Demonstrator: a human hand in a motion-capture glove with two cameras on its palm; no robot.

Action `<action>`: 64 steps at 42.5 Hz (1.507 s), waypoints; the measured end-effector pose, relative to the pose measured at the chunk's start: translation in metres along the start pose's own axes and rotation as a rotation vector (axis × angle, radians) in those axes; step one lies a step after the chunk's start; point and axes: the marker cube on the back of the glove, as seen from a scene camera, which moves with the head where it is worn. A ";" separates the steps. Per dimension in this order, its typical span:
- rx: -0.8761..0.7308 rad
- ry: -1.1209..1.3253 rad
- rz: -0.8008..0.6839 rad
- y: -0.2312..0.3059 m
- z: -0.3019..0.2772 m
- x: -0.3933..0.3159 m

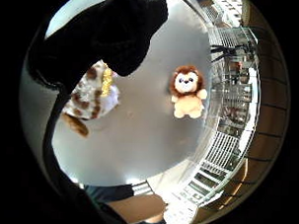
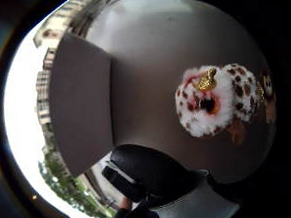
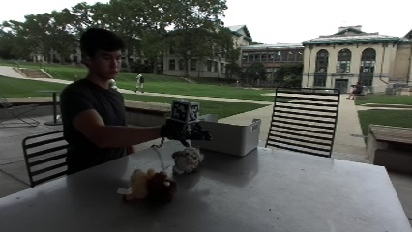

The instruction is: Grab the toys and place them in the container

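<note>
While hovering over spotted plush (image 3: 187, 159), right hand (image 3: 184, 130) slack, holding nothing; lion (image 3: 152, 185) nearby, container (image 3: 228, 137) behind.

Two plush toys on one table (image 3: 309, 193), a spotted owl (image 3: 187, 160) and a lion (image 3: 151, 185), one grey container (image 3: 230, 137), two slatted chairs (image 3: 304, 122).

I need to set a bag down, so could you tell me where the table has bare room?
Bare table runs from the container toward the slatted chair. It is crowded near the person: the spotted owl toy under the gloved right hand, and the lion toy.
</note>
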 end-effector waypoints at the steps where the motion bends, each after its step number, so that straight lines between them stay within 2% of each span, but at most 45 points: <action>1: -0.011 0.003 -0.033 0.002 0.004 0.000; 14: -0.133 0.004 -0.003 0.006 0.060 0.003; 30: -0.100 -0.067 0.052 0.017 0.075 -0.008; 43: -0.058 0.117 0.004 -0.007 0.054 0.029; 52: -0.092 0.007 0.056 -0.005 0.040 0.019; 64: 0.015 -0.067 0.079 -0.024 -0.061 0.030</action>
